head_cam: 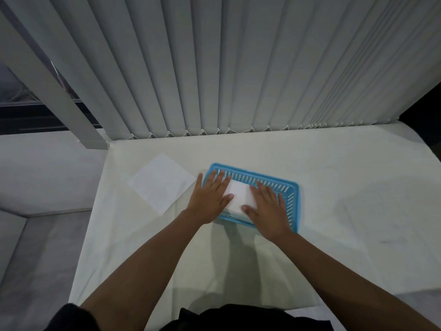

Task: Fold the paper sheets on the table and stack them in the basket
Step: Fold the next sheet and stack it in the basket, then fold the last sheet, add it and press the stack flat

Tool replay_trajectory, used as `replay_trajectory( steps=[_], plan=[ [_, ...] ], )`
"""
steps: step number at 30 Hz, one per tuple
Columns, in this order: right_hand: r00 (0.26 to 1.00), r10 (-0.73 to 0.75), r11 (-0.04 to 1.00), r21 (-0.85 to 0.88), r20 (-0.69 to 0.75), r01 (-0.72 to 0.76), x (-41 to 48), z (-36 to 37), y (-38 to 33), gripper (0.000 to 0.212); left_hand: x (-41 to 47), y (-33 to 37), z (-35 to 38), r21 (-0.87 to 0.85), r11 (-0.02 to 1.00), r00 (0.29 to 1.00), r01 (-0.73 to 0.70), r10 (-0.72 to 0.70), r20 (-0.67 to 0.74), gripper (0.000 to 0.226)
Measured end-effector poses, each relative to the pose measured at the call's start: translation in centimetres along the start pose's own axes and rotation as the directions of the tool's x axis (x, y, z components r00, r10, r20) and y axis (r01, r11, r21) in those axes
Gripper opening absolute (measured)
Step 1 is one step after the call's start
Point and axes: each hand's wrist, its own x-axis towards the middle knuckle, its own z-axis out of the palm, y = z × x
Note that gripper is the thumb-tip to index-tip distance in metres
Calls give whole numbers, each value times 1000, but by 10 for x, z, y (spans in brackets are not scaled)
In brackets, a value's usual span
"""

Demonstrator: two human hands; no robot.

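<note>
Dark clothing [238, 316] at the bottom edge, then two bare forearms reaching forward over the white tabletop [346, 199]. Left hand [210, 199] lies flat, fingers spread, palm down on the left end of the folded paper [238, 195]; right hand [268, 211] does the same on the right end. Neither hand grips anything; both are open and pressing. The folded paper sits inside the blue basket [294, 194], likely on top of other folded sheets, though the layers beneath are hard to tell apart. Flat palms at each end probably serve to squash the stack down and keep it square within the basket walls. One unfolded sheet [162, 182] lies flat on the tabletop just left of the basket, near the left hand, likely next to fold. Vertical blinds [238, 68] hang behind.
</note>
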Motion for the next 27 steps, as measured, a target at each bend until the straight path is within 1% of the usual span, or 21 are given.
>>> replay_trajectory(
  steps=[1, 2, 3, 5, 7, 8, 11, 15, 19, 21, 23, 25, 27],
  plan=[
    [999, -20, 999, -50, 40, 22, 0, 2, -2, 84, 0, -3, 5, 29, 1000, 999, 8, -9, 40, 84],
    [997, -36, 995, -86, 70, 42, -1, 5, -3, 95, -1, -5, 11, 71, 997, 999, 24, -27, 44, 84],
    [995, -45, 992, -113, 91, 55, -2, 8, -2, 101, -1, -7, 14, 99, 994, 997, 45, -50, 54, 81],
    [993, -43, 988, -143, 108, 58, -2, 15, 1, 100, 0, -9, 17, 108, 993, 998, 45, -50, 49, 84],
    [993, -33, 989, -141, 112, 49, -2, 18, 4, 98, 1, -8, 16, 77, 997, 999, 14, -18, 51, 92],
    [993, -27, 991, -131, 113, 42, -2, 20, 5, 99, 2, -8, 16, 66, 998, 998, 21, -24, 52, 95],
    [993, -17, 994, -105, 118, 29, -3, 23, 8, 100, 2, -6, 13, 106, 994, 998, 13, -20, 63, 105],
    [995, 0, 997, -81, 95, 7, -5, 20, 8, 99, 0, -11, 13, 91, 996, 999, 11, -15, 35, 103],
    [1000, 18, 992, -125, 15, -16, -7, 4, 7, 103, -10, -28, 15, 2, 1000, 998, 27, -27, -53, 102],
    [998, 18, 995, -98, -63, -24, -3, -4, 3, 98, -17, -40, 13, -77, 995, 993, 67, -74, -96, 93],
    [991, 6, 997, -75, -131, -16, 7, -10, -4, 84, -22, -55, 12, -183, 968, 973, 170, -194, -122, 79],
    [987, -22, 999, -47, -158, 15, 24, -16, -18, 70, -26, -73, 11, -263, 918, 932, 295, -337, -131, 70],
    [984, -65, 998, -28, -165, 61, 43, -20, -37, 54, -33, -94, 13, -303, 866, 888, 397, -446, -113, 59]
  ],
)
